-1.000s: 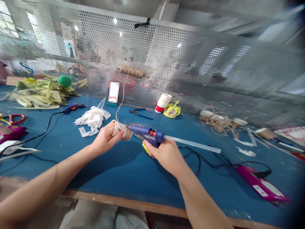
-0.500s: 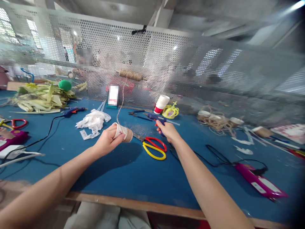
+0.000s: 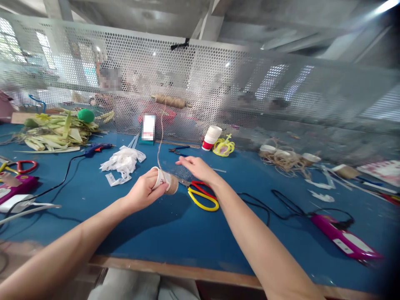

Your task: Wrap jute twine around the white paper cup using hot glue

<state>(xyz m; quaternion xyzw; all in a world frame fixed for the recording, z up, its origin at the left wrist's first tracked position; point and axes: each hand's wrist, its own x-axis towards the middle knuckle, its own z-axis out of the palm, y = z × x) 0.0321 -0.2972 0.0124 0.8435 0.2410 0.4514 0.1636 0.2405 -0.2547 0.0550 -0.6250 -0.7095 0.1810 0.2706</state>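
- Paper cup (image 3: 163, 177), in the head view: our left hand (image 3: 144, 189) is clamped around it, above the table just left of centre; it lies tilted on its side, brown twine covering its base end.
- Reddish printed marks on its white wall are too small for us to read.
- Our right hand (image 3: 198, 168) is bare-palmed with fingers stretched apart from the cup, near the scissors (image 3: 203, 193) with one red and one yellow handle.
- One strand of twine (image 3: 160, 143) runs from the cup up to a spool (image 3: 170, 101).
- A propped screen (image 3: 148, 127) shows blurred content we cannot read; red-and-white stacked cups (image 3: 212, 135) bear no wording we can make out.
- Our table (image 3: 146, 237) is matte blue, specked with scraps, with a wooden front edge.
- Behind it stands a perforated metal screen (image 3: 146, 58), beneath a grey ceiling (image 3: 281, 25), with bright windows (image 3: 8, 41) at far left.
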